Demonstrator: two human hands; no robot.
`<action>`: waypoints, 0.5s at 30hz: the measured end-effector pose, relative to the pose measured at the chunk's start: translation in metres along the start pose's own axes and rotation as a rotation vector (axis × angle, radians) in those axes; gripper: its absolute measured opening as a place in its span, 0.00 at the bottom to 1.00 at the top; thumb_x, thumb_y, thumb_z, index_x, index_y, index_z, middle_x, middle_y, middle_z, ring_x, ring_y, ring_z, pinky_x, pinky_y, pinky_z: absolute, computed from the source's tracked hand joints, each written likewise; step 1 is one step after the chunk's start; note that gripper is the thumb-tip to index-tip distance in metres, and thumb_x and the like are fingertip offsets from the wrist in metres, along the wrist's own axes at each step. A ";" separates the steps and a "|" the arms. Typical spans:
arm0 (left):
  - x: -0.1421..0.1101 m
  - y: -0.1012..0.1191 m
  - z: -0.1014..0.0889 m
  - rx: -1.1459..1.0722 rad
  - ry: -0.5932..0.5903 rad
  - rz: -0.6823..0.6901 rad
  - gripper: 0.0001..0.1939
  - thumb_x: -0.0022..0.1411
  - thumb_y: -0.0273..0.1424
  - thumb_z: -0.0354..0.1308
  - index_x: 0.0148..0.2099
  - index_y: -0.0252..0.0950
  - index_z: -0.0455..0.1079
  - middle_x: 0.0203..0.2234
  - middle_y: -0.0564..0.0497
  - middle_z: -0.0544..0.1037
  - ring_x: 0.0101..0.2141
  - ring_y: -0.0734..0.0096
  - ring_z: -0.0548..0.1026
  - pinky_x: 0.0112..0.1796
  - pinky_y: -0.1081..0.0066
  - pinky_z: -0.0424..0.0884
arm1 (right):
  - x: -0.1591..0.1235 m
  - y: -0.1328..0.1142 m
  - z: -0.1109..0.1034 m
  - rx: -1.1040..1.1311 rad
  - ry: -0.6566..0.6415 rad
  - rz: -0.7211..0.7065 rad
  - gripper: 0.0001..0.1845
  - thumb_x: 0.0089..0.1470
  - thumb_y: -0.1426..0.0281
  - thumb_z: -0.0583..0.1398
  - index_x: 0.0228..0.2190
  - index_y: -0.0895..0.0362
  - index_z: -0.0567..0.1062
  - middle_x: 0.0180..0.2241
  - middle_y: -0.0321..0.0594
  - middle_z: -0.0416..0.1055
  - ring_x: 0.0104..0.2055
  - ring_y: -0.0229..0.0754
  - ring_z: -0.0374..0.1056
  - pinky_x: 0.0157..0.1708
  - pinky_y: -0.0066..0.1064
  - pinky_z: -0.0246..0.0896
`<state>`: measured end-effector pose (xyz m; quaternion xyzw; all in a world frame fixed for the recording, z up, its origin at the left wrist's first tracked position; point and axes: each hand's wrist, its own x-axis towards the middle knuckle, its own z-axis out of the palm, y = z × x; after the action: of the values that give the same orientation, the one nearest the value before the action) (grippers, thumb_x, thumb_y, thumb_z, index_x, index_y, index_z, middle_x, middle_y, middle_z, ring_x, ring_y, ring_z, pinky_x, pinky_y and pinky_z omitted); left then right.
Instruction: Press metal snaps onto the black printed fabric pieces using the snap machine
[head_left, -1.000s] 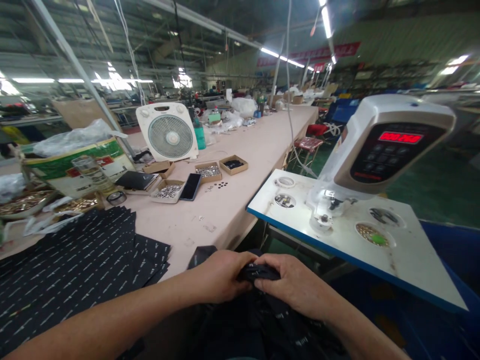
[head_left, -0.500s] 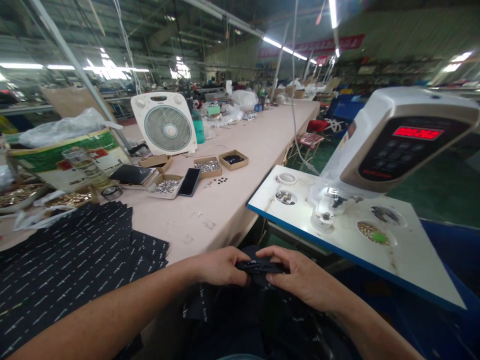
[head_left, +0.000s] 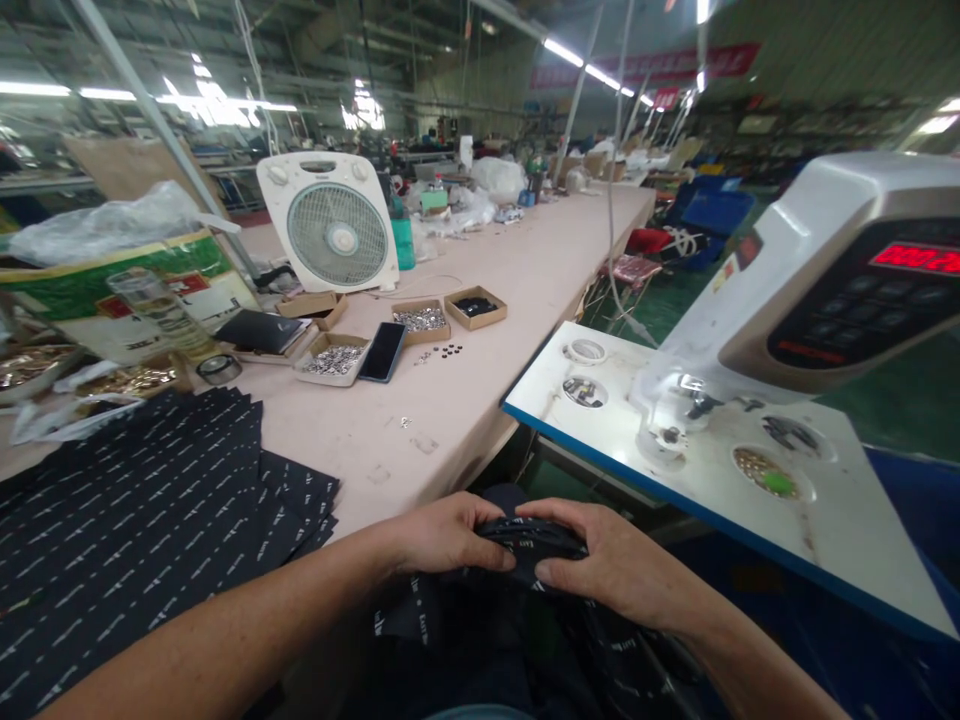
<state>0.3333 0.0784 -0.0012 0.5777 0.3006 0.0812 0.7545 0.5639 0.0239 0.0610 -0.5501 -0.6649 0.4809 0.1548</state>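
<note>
My left hand (head_left: 461, 535) and my right hand (head_left: 592, 555) pinch a folded edge of black fabric (head_left: 536, 545) printed with white lettering. Both thumbs press on its near side, with the fingers behind, mostly hidden by the cloth. The rest of the fabric hangs down over my lap, dark and hard to make out. To the right of my hands stands a snap-button press (head_left: 847, 270) with a red lit display. Its white worktable (head_left: 600, 420) has a blue edge and round wells holding small metal parts.
On the long table (head_left: 450, 400) lie stacked black printed fabric pieces (head_left: 150, 520), a phone (head_left: 384, 352), a box of silvery parts (head_left: 334, 362), a box of black parts (head_left: 475, 306) and loose fasteners. Behind them are a box fan (head_left: 330, 225) and a teal bottle (head_left: 403, 242).
The fabric edge between my hands has turned, so more white lettering faces me and my thumbs lie flatter on it. My view has shifted slightly. Both hands keep their hold.
</note>
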 end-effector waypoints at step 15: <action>0.012 -0.008 -0.001 -0.350 0.033 0.020 0.21 0.50 0.43 0.72 0.38 0.31 0.78 0.28 0.53 0.77 0.28 0.77 0.69 0.35 0.74 0.62 | 0.019 -0.004 -0.007 0.007 0.052 0.043 0.23 0.50 0.71 0.63 0.50 0.53 0.79 0.44 0.37 0.80 0.46 0.49 0.74 0.49 0.38 0.65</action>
<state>0.3405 0.0819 -0.0127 0.4390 0.2887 0.1493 0.8376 0.5601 0.0444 0.0615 -0.5761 -0.6470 0.4720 0.1634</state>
